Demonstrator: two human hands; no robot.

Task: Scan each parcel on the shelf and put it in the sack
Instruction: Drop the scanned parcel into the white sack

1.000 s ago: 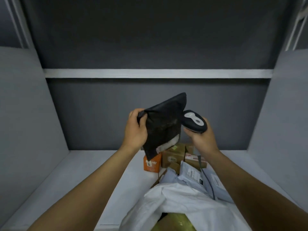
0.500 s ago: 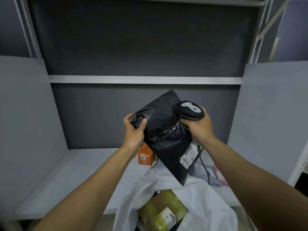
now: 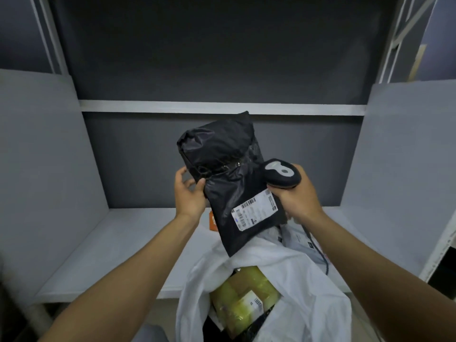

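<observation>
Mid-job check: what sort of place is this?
Probably a parcel sorting station: a grey shelf bay, a labelled black parcel beside the handheld scanner in the right hand, and a part-filled white sack.

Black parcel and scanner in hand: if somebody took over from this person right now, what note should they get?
Hands: the left hand grips the black parcel by its left edge; the right hand holds the scanner beside the parcel's right edge.
Position: the parcel is held over the open white sack, with its label facing the camera.
Done: a yellow-wrapped parcel lies in the sack.
Unclear: whether the black parcel has been scanned.
Left: put it in the sack, then scan and bag the orange box and grey mailers on the shelf.
</observation>
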